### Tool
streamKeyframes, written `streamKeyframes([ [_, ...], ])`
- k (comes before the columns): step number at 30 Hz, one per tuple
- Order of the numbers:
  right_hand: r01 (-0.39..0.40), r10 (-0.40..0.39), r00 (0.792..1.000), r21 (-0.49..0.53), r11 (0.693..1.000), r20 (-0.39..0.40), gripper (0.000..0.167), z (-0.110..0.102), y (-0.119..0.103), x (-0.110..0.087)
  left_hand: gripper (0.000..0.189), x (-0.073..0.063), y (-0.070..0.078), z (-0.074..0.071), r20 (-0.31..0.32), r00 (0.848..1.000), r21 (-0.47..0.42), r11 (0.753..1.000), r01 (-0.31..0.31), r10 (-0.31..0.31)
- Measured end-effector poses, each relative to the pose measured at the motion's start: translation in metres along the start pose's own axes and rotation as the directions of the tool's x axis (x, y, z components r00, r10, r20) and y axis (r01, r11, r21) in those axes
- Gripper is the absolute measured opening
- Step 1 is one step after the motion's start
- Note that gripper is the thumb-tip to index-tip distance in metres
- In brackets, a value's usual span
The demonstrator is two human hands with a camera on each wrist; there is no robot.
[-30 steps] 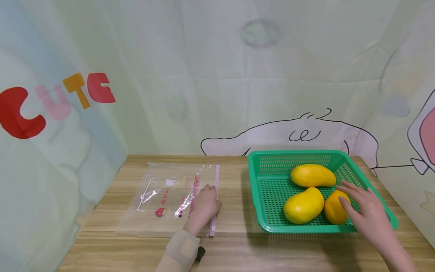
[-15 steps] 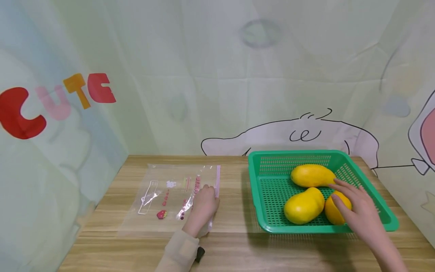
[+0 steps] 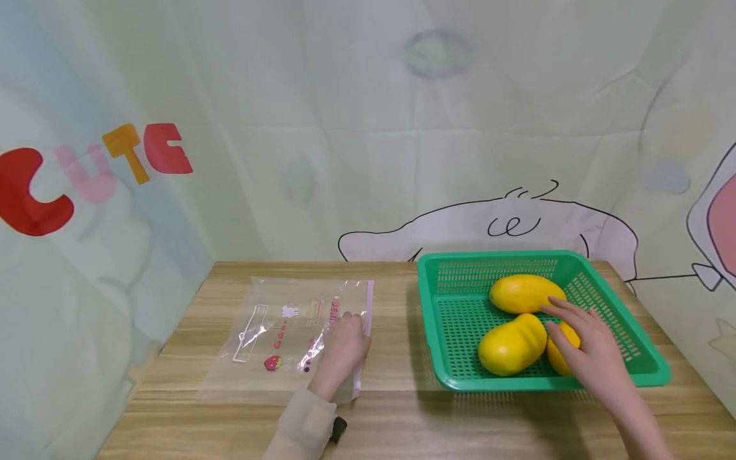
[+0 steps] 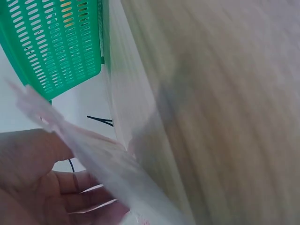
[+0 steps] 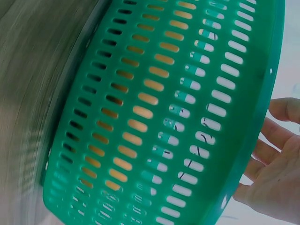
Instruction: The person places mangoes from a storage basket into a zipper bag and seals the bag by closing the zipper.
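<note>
A clear zip bag (image 3: 287,342) with strawberry prints lies on the table at left, its pale purple zip edge to the right. My left hand (image 3: 346,351) holds this edge, fingers curled; in the left wrist view the bag's edge (image 4: 108,154) stands up off the wood beside the thumb and fingers (image 4: 93,201). My right hand (image 3: 592,348) hovers over the green basket (image 3: 428,332), fingers spread and holding nothing. Below it, partly hidden, is a round orange-yellow fruit (image 3: 558,358). Two yellow mangoes lie in the basket, a front one (image 3: 512,346) and a back one (image 3: 523,294).
The wooden table (image 3: 391,421) meets a printed cloth backdrop (image 3: 322,160) at the back and sides. The basket's slotted wall (image 5: 150,103) stands beside my right hand in the right wrist view. A small black item (image 3: 338,430) shows by my left sleeve.
My right hand has moved left and inward over the round fruit. My left hand's fingers have shifted slightly, and the bag's zip edge is now tilted up a little. The fruits keep their places.
</note>
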State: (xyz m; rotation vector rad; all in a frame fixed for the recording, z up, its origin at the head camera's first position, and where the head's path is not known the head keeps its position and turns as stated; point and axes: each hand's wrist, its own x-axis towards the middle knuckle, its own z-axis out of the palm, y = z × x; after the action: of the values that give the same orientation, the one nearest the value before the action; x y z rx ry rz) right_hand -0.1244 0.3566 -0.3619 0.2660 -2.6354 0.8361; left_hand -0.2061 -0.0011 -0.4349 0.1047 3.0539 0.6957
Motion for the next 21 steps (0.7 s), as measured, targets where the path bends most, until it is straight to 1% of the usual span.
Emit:
streamKeyframes([
  [4, -0.005, 0.005, 1.0, 0.012, 1.0, 0.01, 0.03, 0.003, -0.004, 0.002, 0.015, -0.001, 0.0, -0.001, 0.011, 1.0, -0.009, 1.0, 0.007, -0.007],
  [8, 0.0, 0.0, 1.0, 0.024, 1.0, 0.009, 0.03, 0.007, -0.007, 0.003, 0.017, -0.002, 0.0, -0.001, 0.021, 1.0, -0.048, 0.999, 0.01, -0.009],
  [12, 0.001, -0.001, 1.0, 0.04, 0.999, 0.012, 0.03, 0.01, -0.01, 0.005, 0.022, -0.003, -0.001, -0.002, 0.008, 1.0, -0.048, 0.999, -0.004, 0.004],
  [14, -0.005, 0.004, 1.0, 0.046, 0.999, 0.017, 0.03, 0.011, -0.011, 0.005, 0.023, -0.003, -0.001, -0.002, -0.001, 1.0, -0.036, 0.999, -0.015, 0.015],
  [17, -0.009, 0.008, 1.0, 0.044, 0.999, 0.021, 0.03, 0.012, -0.013, 0.005, 0.02, -0.004, -0.001, -0.003, -0.033, 0.998, 0.003, 0.999, -0.053, 0.053],
  [21, -0.013, 0.012, 1.0, 0.037, 0.999, 0.026, 0.029, 0.014, -0.013, 0.004, 0.015, -0.006, 0.001, -0.006, -0.056, 0.994, 0.025, 0.995, -0.092, 0.093],
])
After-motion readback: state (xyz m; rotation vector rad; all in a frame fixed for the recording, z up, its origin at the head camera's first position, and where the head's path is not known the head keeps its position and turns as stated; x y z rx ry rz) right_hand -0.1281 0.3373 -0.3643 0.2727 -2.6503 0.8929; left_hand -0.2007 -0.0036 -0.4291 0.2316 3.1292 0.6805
